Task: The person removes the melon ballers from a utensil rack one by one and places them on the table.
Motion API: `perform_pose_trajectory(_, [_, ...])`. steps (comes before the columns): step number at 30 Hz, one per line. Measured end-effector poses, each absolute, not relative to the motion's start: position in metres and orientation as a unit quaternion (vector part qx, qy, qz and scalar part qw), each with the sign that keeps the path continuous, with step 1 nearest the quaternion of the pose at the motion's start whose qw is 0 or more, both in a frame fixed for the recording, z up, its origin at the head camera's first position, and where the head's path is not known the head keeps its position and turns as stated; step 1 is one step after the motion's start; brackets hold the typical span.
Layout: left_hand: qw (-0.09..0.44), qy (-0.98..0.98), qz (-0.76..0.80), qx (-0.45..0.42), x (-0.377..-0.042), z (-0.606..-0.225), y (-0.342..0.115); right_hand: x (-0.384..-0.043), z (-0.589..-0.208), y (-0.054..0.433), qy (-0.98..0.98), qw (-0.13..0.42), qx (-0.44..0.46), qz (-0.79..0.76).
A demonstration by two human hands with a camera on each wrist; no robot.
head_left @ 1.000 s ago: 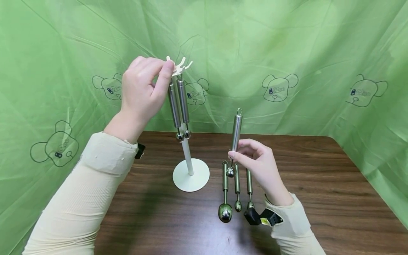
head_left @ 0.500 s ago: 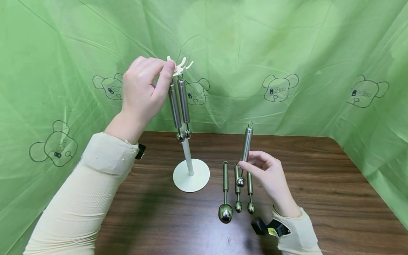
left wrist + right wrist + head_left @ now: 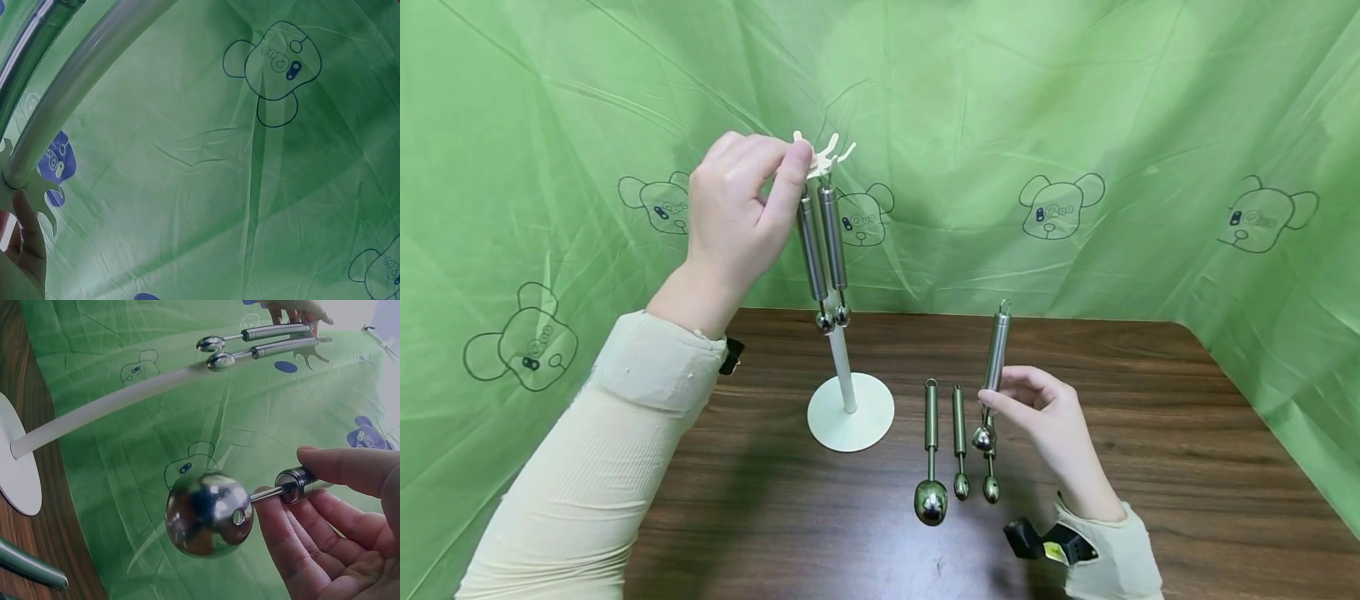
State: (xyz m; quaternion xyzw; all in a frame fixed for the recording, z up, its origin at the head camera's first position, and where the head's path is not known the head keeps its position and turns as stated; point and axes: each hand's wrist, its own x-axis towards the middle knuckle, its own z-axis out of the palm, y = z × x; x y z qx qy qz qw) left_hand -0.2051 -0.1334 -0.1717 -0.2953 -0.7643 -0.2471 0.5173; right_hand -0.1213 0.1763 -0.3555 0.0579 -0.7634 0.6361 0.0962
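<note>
My right hand [image 3: 1052, 433] pinches a steel melon baller [image 3: 997, 350] low on its handle, loop end up. In the right wrist view its round scoop [image 3: 209, 515], pierced by a small hole, hangs past the fingers. At upper left, my left hand [image 3: 737, 200] pinches the hooked white top [image 3: 823, 164] of a stand. Two melon ballers [image 3: 832, 237] dangle from its hooks, scoops down, against the pole [image 3: 842, 375]. The left wrist view catches the thumb [image 3: 28, 228] at the hook plate's edge.
Below the raised tool, a large-scooped baller [image 3: 931, 500] and two smaller ones [image 3: 959, 429] [image 3: 992, 487] lie in a row on the dark wooden table [image 3: 1150, 467]. The stand's round white base [image 3: 827, 429] is to their left. A green curtain [image 3: 955, 100] surrounds the table's back and sides.
My right hand has moved right and down with the melon baller, which now overlaps the rightmost tool on the table. The left hand stays at the stand's top.
</note>
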Motion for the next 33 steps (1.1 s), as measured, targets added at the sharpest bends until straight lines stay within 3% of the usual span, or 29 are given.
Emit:
perform_pose_trajectory(14, [0.516,-0.766,-0.246,-0.295,-0.207,-0.173,-0.132,-0.125,-0.368,0.191,-0.79,0.086,0.058,0.604])
perform_pose_trajectory(21, [0.518,-0.762,-0.258,-0.292,-0.206,-0.173,-0.133,-0.132,-0.373,0.201,-0.783,0.022,0.101,0.613])
perform_pose_trajectory(33, [0.517,-0.761,-0.27,-0.285,-0.205,-0.173,-0.132,-0.143,-0.384,0.218,-0.778,-0.083,0.073,0.618])
